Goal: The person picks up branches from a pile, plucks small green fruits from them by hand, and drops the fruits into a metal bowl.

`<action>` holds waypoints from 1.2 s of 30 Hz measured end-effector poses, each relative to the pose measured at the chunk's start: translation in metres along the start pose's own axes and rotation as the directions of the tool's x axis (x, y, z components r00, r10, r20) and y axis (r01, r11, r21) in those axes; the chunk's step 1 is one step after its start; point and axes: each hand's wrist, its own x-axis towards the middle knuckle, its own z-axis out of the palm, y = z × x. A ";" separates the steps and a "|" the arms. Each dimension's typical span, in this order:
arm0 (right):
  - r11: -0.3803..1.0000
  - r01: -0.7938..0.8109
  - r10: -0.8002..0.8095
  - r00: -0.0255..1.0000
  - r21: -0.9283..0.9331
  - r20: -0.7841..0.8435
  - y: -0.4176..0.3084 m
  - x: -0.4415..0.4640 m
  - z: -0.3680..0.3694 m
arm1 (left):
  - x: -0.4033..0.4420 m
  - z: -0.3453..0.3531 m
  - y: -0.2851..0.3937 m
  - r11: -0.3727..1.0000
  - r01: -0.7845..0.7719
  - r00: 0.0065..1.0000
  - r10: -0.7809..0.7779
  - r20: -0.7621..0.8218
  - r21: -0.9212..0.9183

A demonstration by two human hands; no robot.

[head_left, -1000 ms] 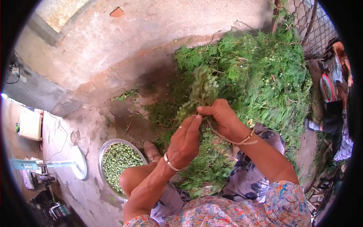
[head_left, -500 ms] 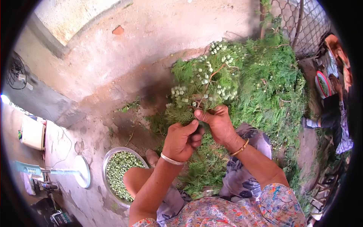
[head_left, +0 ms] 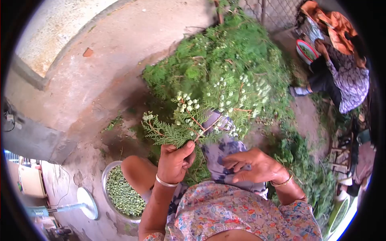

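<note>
My left hand (head_left: 177,162) is closed round the lower stem of a leafy green conifer branch (head_left: 193,120), thumb pressed against the fingers. The branch fans out above the hand, with reddish-brown twigs, flat scaly leaves and clusters of pale green cones (head_left: 187,105). To the right and lower, my right hand (head_left: 255,165) hangs over my lap, apart from the branch. Its fingers are loosely bent, with a gap between them and the thumb, and nothing shows in them. On the ground to the left stands a metal basin (head_left: 105,178) holding many small green cones (head_left: 125,193).
A large heap of cut branches (head_left: 217,52) lies ahead, against the wall (head_left: 132,40). At the right a seated person (head_left: 345,78) has a hand at a red-rimmed bowl (head_left: 299,50). A fan (head_left: 86,203) stands at left; a green-rimmed container (head_left: 335,217) is at lower right.
My right hand has come away from the branch and moved down to the right. The left hand still grips the stem. The view has shifted, showing more of the other person.
</note>
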 end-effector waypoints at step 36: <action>0.990 -0.144 0.110 0.723 0.008 -0.682 0.082 -0.001 0.011 | -0.005 0.000 -0.103 0.924 0.102 0.993 -0.072 -0.094 0.369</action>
